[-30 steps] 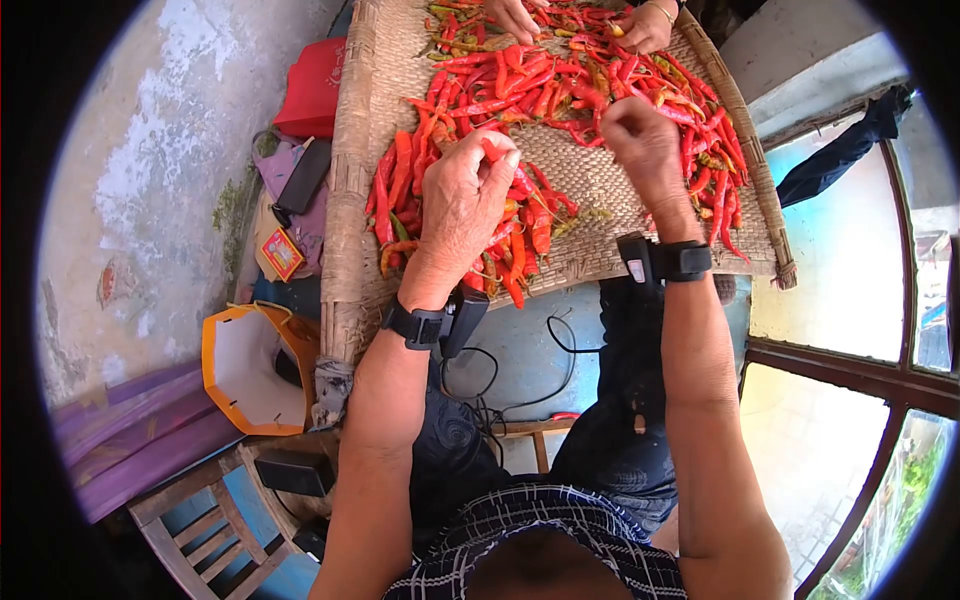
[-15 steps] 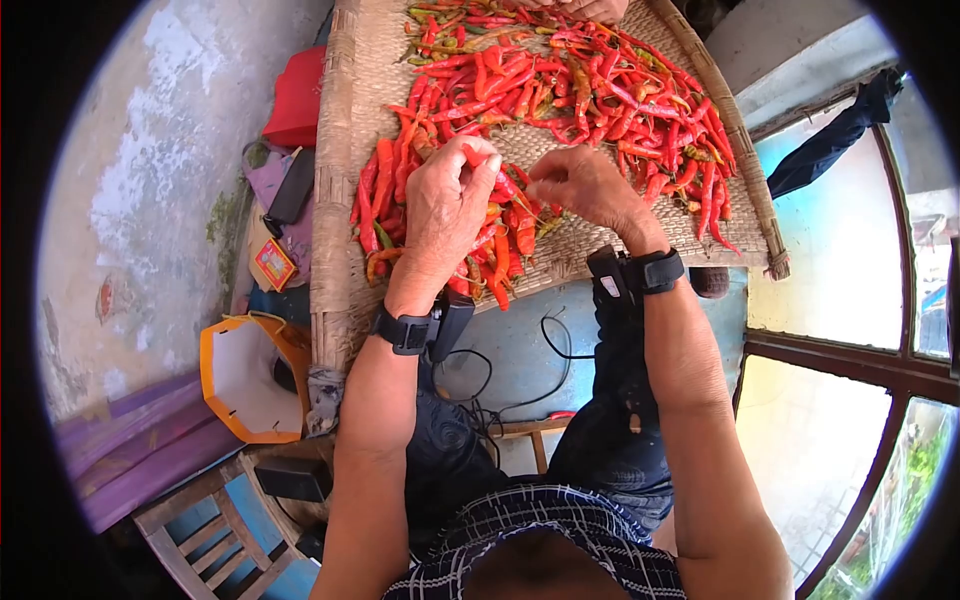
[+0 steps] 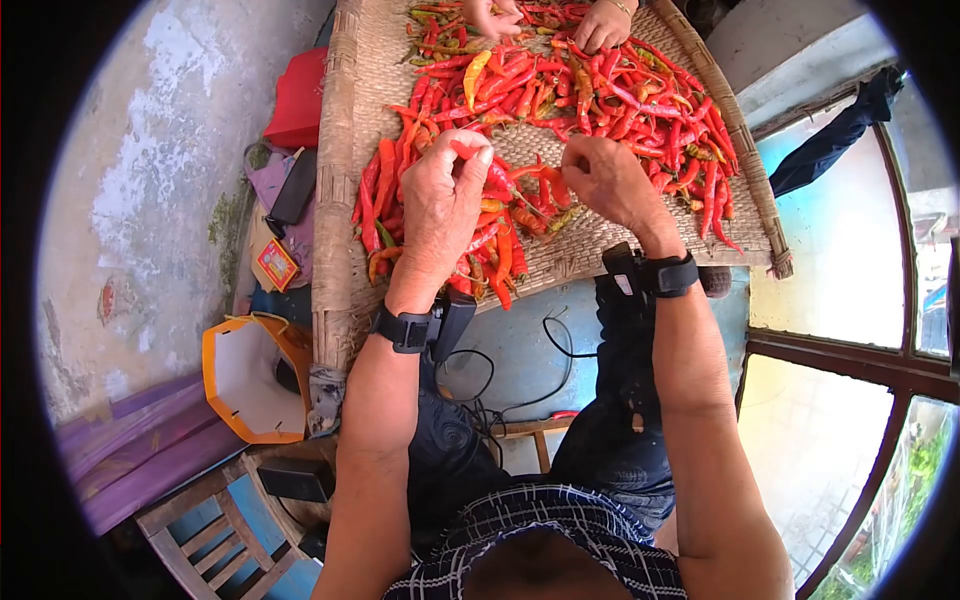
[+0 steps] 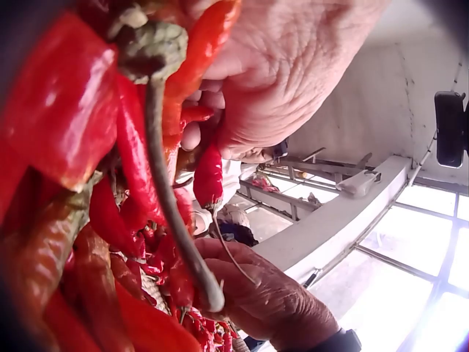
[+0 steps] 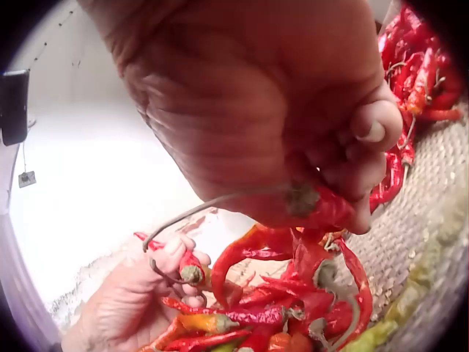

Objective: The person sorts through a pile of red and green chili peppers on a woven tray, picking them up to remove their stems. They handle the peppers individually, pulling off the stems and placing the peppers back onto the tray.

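— Woven mat surface [image 3: 360,200] noted, laid over a frame beside a weathered wall [image 3: 150,150]; red chilies [image 3: 620,95] are spread across it, thickest toward the far end. Window panes [image 3: 850,280] are seen on the right.

— Left hand?

— Left hand [image 3: 440,205] is raised over the near heap, fingers curled; a red chili [image 3: 468,150] is pinched at the fingertips. From the left wrist view, chilies [image 4: 209,176] are seen bunched against the palm, one long green stem [image 4: 172,213] hanging in front of the lens.

— Right hand?

— Right hand [image 3: 610,180] is held just beside the left, above the mat. Its grip is closed on a chili [image 5: 322,209]: the pod is pinched between thumb and fingers at the cap, and a thin stem [image 5: 212,205] is seen curving out to the left in the right wrist view.

— Anything else recorded?

— Two more hands [image 3: 600,25] of another person are seen at the far edge, resting among the chilies. A red bag [image 3: 300,95] and an orange-rimmed container [image 3: 250,375] are noted on the floor to the left; a blue wooden stool [image 3: 220,530] stands below. Black wrist units [image 3: 425,325] are strapped on both arms, cables trailing between the knees.
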Available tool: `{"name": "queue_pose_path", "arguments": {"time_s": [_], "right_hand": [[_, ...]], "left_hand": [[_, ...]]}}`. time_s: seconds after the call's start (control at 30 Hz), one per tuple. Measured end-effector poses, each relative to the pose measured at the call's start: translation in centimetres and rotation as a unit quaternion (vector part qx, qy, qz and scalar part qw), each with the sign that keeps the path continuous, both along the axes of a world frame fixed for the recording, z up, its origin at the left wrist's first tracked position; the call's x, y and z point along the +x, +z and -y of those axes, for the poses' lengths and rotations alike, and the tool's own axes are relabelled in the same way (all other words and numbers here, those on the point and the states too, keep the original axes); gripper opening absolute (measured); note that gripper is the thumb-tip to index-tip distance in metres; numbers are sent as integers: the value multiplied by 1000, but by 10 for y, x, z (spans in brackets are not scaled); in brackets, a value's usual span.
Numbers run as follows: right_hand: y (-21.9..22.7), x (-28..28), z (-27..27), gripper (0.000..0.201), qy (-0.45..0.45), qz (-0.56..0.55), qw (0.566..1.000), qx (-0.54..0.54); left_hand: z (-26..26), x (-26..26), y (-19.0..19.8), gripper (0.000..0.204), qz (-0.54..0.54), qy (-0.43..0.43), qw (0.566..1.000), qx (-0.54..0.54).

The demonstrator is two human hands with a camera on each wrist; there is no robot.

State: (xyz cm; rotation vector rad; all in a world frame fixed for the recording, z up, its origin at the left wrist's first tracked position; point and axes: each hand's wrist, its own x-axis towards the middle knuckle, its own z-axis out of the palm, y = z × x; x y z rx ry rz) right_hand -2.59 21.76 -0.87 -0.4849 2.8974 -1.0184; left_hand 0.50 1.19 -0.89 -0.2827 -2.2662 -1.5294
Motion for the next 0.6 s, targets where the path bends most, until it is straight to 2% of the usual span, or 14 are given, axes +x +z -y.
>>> {"name": "queue_pose_path", "arguments": {"time_s": [0.17, 0.23, 0.27, 0.33, 0.43, 0.57, 0.6], "right_hand": [[12, 6, -2, 8, 20, 39, 995, -94], [12, 6, 1, 4, 24, 48, 972, -231], [12, 6, 2, 4, 24, 48, 972, -231], [15, 8, 5, 3, -23, -157, 976, -153], [18, 8, 8, 4, -25, -207, 956, -205], [15, 7, 5, 4, -55, -140, 968, -202], [9, 3, 2, 3, -56, -80, 970, -222]], "left_hand": [[1, -3, -3, 10, -14, 16, 998, 61], [2, -5, -5, 10, -21, 49, 990, 129], [6, -4, -4, 17, 0, 34, 992, 123], [3, -4, -3, 14, -12, 51, 988, 144], [2, -4, -2, 12, -23, 63, 982, 177], [2, -3, -1, 12, -7, 50, 981, 187], [2, -3, -1, 12, -7, 49, 981, 187]]}}
